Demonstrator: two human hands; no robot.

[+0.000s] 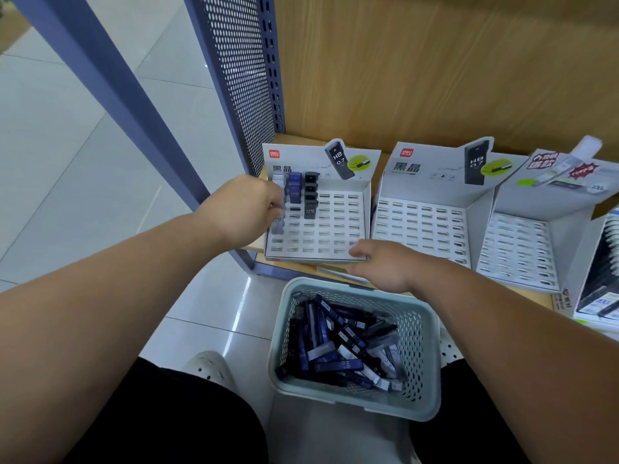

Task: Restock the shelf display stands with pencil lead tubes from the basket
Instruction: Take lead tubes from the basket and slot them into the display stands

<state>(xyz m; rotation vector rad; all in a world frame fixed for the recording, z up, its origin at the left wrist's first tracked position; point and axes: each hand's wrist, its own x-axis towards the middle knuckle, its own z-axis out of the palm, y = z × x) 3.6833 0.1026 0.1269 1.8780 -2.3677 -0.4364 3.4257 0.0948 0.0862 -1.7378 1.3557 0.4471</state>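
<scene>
Basket [425, 363] of pale green perforated plastic held dark pencil lead tubes [338, 365]. My right hand [385, 266] pinched white slotted cardboard display stand [335, 229] by its front edge; left hand [244, 209] curled at its left column, grip unclear.

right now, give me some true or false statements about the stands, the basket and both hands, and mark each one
1. The basket holds a pile of lead tubes. True.
2. The middle stand is full of tubes. False: its slots are empty.
3. The left hand is at the tube rows of the left stand. True.
4. The right hand is reaching inside the basket. False: it grips the left stand's front right corner, above the basket.
5. The black tubes stand in the middle stand. False: they stand in the left stand, beside the blue ones.
</scene>
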